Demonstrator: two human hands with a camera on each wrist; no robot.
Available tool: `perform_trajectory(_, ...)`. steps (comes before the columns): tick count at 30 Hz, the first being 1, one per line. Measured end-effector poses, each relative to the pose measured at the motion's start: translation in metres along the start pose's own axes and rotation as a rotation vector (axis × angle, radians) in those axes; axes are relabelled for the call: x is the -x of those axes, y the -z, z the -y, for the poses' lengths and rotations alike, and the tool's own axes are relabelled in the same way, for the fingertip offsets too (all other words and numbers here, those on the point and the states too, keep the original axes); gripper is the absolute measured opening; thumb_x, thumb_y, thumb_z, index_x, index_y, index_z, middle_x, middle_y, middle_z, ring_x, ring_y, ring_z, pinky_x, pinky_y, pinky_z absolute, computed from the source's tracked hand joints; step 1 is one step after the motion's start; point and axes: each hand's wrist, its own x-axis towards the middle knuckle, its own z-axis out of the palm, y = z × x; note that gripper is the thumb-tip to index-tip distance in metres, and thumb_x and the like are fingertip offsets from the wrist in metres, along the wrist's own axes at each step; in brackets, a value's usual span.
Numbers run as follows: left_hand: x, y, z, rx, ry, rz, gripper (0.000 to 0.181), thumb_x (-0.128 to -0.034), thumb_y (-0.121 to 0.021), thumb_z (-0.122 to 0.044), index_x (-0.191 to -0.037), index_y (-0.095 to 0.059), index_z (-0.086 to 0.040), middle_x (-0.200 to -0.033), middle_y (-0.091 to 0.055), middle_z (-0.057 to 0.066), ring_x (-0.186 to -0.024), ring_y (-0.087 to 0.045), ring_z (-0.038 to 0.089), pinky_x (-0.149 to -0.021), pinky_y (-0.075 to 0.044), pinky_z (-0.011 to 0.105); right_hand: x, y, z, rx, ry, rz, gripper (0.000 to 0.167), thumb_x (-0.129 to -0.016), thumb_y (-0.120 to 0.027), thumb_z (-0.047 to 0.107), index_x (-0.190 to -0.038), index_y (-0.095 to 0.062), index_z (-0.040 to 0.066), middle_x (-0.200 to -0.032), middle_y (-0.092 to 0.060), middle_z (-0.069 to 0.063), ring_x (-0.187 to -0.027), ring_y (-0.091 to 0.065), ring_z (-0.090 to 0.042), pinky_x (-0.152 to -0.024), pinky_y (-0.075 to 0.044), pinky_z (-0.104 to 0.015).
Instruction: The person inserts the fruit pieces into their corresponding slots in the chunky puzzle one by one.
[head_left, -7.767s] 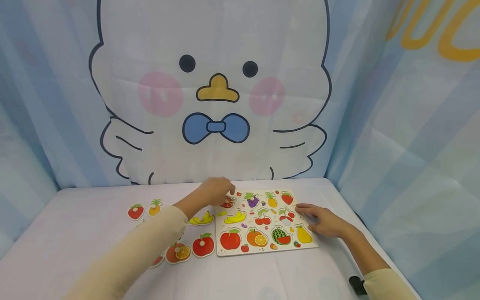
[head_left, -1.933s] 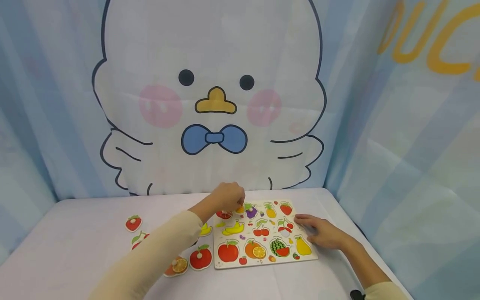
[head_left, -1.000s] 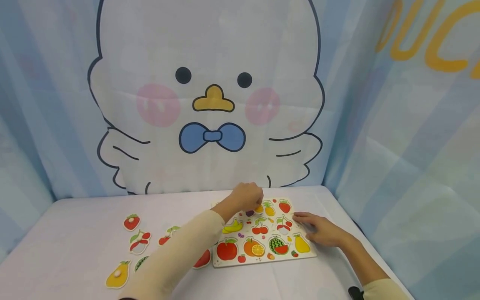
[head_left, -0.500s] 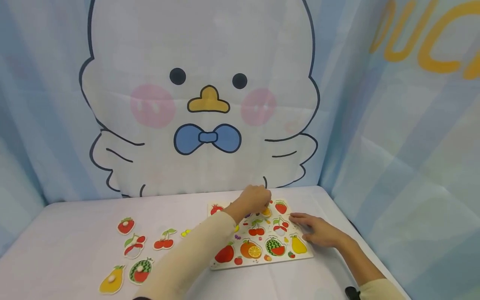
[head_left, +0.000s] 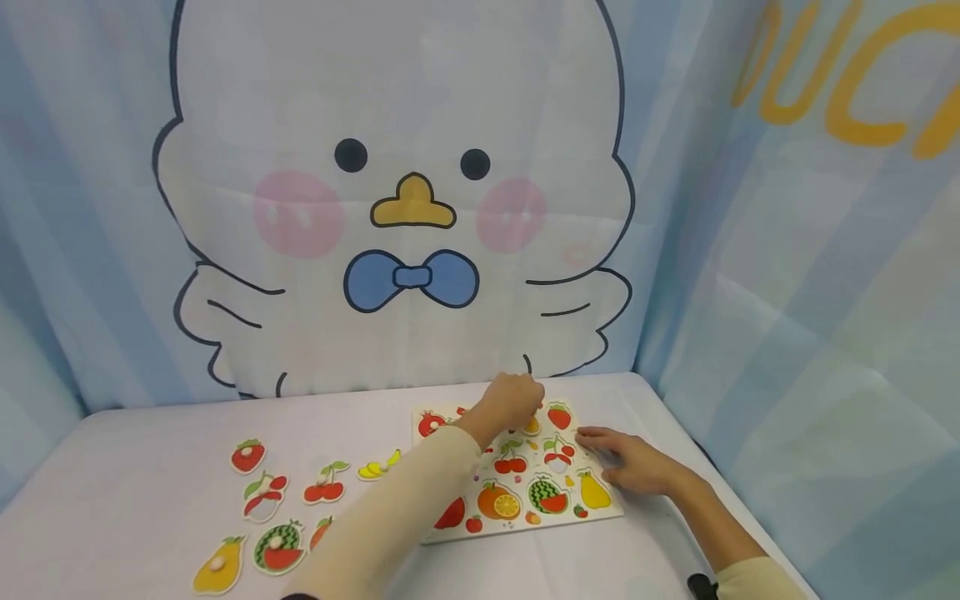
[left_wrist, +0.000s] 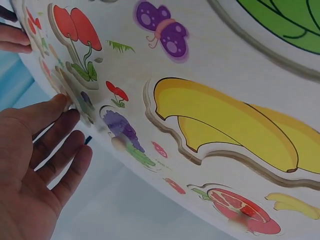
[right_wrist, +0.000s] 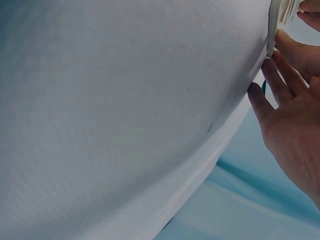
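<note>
A white fruit puzzle board (head_left: pixel 517 522) lies on the table. My left hand (head_left: pixel 512 402) is over its back row, pinching the pineapple piece (head_left: pixel 531 427) at the pineapple slot; in the left wrist view, thumb and fingertips meet at this tilted piece (left_wrist: pixel 75 97), seen nearly edge-on. The knob is hidden. Pomegranate (left_wrist: pixel 245 210) and purple fruit (left_wrist: pixel 122 131) pieces with knobs sit in the board. My right hand (head_left: pixel 637 461) rests at the board's right edge with extended fingers touching it; the right wrist view shows the fingertips (right_wrist: pixel 270 65) against that edge.
Left of the board lie knobbed pieces: strawberry (head_left: pixel 247 457), red-and-white fruit (head_left: pixel 264 497), cherries (head_left: pixel 326 483), bananas (head_left: pixel 378 467), watermelon (head_left: pixel 278 548) and pear (head_left: pixel 218 567). My left sleeve (head_left: pixel 397 508) hides part of the board and other pieces. A curtain (head_left: pixel 810 292) borders the right side.
The left hand has carried the pineapple piece from the left pieces rightward along the back row to the pineapple slot. Over the last half second it barely moves. The right hand stays at the edge.
</note>
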Motion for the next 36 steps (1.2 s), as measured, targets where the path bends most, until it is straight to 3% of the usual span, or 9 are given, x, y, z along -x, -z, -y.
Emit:
perform_trajectory(14,0.001,-0.008,-0.004,0.032,0.016,-0.040,0.023,-0.0983,-0.074,-0.029,-0.117,-0.072,-0.016,-0.102,-0.070,-0.001,-0.083,-0.058,0.014,-0.082,-0.054,0.028,0.001,0.001,0.001,0.016,0.007,0.001,0.062,-0.090,-0.069,-0.003,-0.150,-0.055,0.006,-0.162,-0.044,-0.015,-0.149,-0.038,-0.048,-0.117,-0.035,-0.065)
perform_trajectory(21,0.007,-0.006,-0.001,0.109,0.008,0.013,0.026,-0.0989,-0.073,-0.028,-0.121,-0.071,-0.015,-0.107,-0.071,0.000,-0.085,-0.060,0.014,-0.087,-0.056,0.025,0.000,-0.002,-0.002,0.013,-0.006,-0.006,0.063,-0.089,-0.069,-0.003,-0.149,-0.056,0.007,-0.163,-0.044,-0.014,-0.150,-0.038,-0.047,-0.118,-0.035,-0.064)
perform_trajectory(36,0.024,-0.003,0.005,0.134,-0.037,0.059,0.030,-0.0990,-0.073,-0.023,-0.128,-0.071,-0.017,-0.116,-0.069,0.001,-0.096,-0.060,0.014,-0.098,-0.055,0.029,0.001,0.000,0.002,0.014,-0.011,0.004,0.062,-0.089,-0.069,-0.003,-0.149,-0.057,0.006,-0.162,-0.044,-0.015,-0.149,-0.038,-0.048,-0.118,-0.034,-0.065)
